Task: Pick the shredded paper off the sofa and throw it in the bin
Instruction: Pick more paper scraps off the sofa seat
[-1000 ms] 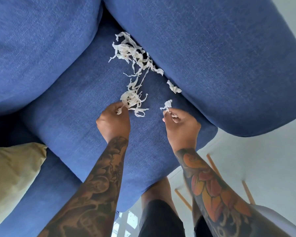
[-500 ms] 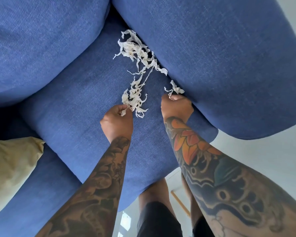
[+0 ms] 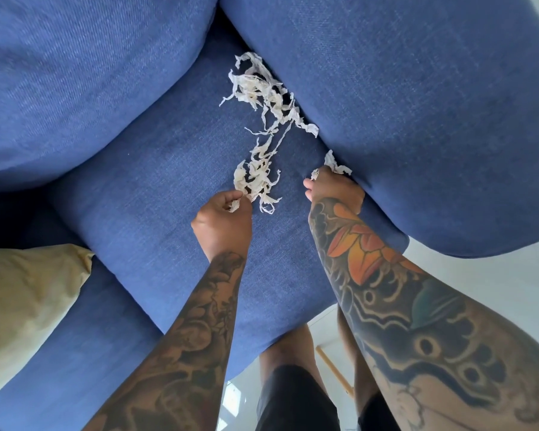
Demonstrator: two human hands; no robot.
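Left hand: the left hand [image 3: 221, 217] sits on the seat cushion [image 3: 156, 194] with fingers curled, pinching the near end of the shredded paper [image 3: 263, 132] between thumb and fingertips.
Right hand: the right hand [image 3: 333, 189] is tucked where the seat meets the armrest [image 3: 417, 104], fingers curled round a small scrap of paper [image 3: 335, 164] that pokes up above the knuckles.
Where the paper is: the main lot lies on the blue sofa seat, close to the armrest, with its far end running into the corner where the back cushion [image 3: 75, 73] and armrest meet.
Long axis: the trail runs from the near clump by the left hand away towards that far corner, roughly front to back along the seat and hugging the armrest; the thicker tangles sit at each end, joined by thin strands in the middle.
Done so far: judging by this view, very little. Both hands have a first hold on some shreds, but nearly all the paper is on the sofa.
Left to do: gather the near clump, the thin middle strands and the far tangle in the corner, then carry it all to the bin, which is not in view.
Also there: a pale yellow pillow [image 3: 25, 293] rests on the sofa to the left, well apart from the paper.
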